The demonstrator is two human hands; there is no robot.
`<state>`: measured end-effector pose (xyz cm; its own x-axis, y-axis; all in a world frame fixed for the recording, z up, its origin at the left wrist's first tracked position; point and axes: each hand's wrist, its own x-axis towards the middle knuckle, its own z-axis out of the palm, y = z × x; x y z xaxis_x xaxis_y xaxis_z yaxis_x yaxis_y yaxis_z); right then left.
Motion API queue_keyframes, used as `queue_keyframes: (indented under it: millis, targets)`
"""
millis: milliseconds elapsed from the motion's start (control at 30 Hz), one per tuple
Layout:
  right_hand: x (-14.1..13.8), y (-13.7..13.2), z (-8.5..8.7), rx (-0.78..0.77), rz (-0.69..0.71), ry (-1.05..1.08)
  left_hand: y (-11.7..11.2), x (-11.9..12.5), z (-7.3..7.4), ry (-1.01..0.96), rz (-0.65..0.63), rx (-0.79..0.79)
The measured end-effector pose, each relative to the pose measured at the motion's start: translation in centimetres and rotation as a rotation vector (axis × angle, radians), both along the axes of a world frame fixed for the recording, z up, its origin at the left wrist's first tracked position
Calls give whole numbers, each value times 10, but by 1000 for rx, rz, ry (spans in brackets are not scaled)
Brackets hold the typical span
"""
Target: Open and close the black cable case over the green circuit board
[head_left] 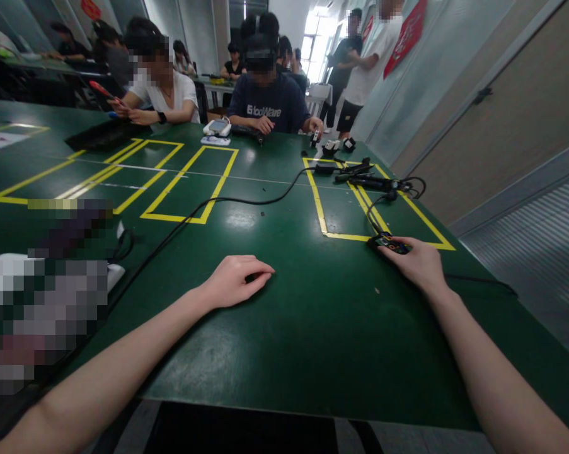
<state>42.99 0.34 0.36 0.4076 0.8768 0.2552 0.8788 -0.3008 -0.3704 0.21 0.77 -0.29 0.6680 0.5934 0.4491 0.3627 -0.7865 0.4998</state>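
My left hand [239,277] rests on the green table [284,353] with its fingers pressed together and the thumb tip against them. Nothing shows between them. To the right, my right hand [419,261] grips the near edge of a small black device [387,242] with coloured markings on its face. The device lies at the bottom line of a yellow taped box, and a thin black cable [370,214] runs from it toward a bundle of black gear [372,180]. My fingers cover part of it.
A long black cable [246,202] crosses the table. Yellow tape [173,218] marks several boxes. Across the table, a person in a dark shirt [281,104] has hands near small white-and-black parts [330,146]; beside them, a person in white [183,94] holds a red item. Blurred items lie at left.
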Motion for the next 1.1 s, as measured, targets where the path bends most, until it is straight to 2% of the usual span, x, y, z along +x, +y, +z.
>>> queue_keyframes:
  millis: [67,167,300,400,467,533,667,933,1100]
  targets:
    - [-20,1,-6,43,133,-7,0,0,0,5,-4,0]
    - [-65,-6,-13,107,392,35,0,2,1,-5,-7,9]
    - [-140,-35,-17,170,798,135,-4,6,7,-86,-7,69]
    - [-184,-59,-16,117,1131,117,-11,10,10,-138,-56,100]
    - [-199,-68,-15,89,1247,40,-15,12,11,-139,-87,111]
    - [-204,-70,-15,110,1267,23,-17,14,11,-132,-97,122]
    - [-196,-67,-16,174,1201,64,-19,14,13,-129,-101,143]
    - [-186,-64,-8,339,1156,57,-20,10,7,3,-170,45]
    - [-185,-62,-3,433,1170,-9,-17,7,7,149,-115,44]
